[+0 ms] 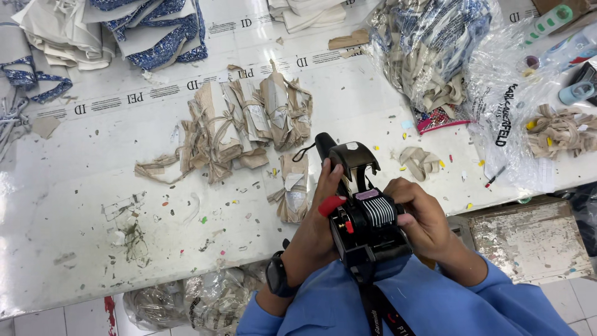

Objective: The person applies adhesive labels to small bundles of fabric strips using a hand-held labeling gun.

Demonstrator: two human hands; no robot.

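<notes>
White, paint-flecked worktop [93,205] fills the head view, and the black handheld labelling gun with ribbed dial [364,214] sits low and central above its near edge. Left hand [314,218] is clamped around the gun's left flank, a red-tipped finger on its side. Right hand [423,214] curls closed on the dial. Working it well likely means bracing the body while turning slowly. Beyond the gun lie tied beige fabric bundles [249,121].
</notes>
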